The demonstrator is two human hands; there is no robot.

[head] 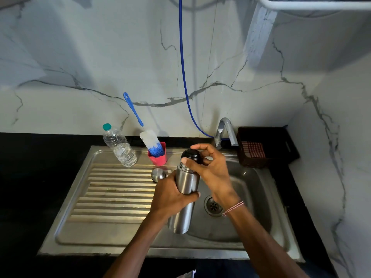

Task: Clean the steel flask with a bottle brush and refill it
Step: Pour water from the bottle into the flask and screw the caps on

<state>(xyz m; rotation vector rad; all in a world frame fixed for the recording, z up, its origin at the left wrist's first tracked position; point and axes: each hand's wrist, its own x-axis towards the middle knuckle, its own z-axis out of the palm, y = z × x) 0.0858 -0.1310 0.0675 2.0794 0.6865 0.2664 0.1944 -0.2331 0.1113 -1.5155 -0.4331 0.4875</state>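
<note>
**Q:** Where is the steel flask [186, 181], and how is it held?

**A:** It stands roughly upright above the inner edge of the sink basin [255, 199], between the draining board [112, 187] and the drain [213, 205]. The left hand [170, 195] is wrapped around its middle, with the fingers curled round the body. The right hand [210, 167] is at the neck, with the thumb and fingertips closed on the black stopper [190, 154].

**Q:** What lies around it?

**A:** A domed steel cap [158, 174] rests on the draining board just left of the flask. Behind the cap, a pink cup [160, 160] holds the bottle brush [149, 138] bristles down, its blue handle leaning towards the marbled wall. A clear plastic water bottle [120, 147] with a green cap stands just left of the cup. The tap [224, 133] rises behind the right hand, and a blue hose [183, 77] runs down the wall to it. A dark basket [281, 149] holding a checked cloth [253, 149] sits on the black counter to the right.
</note>
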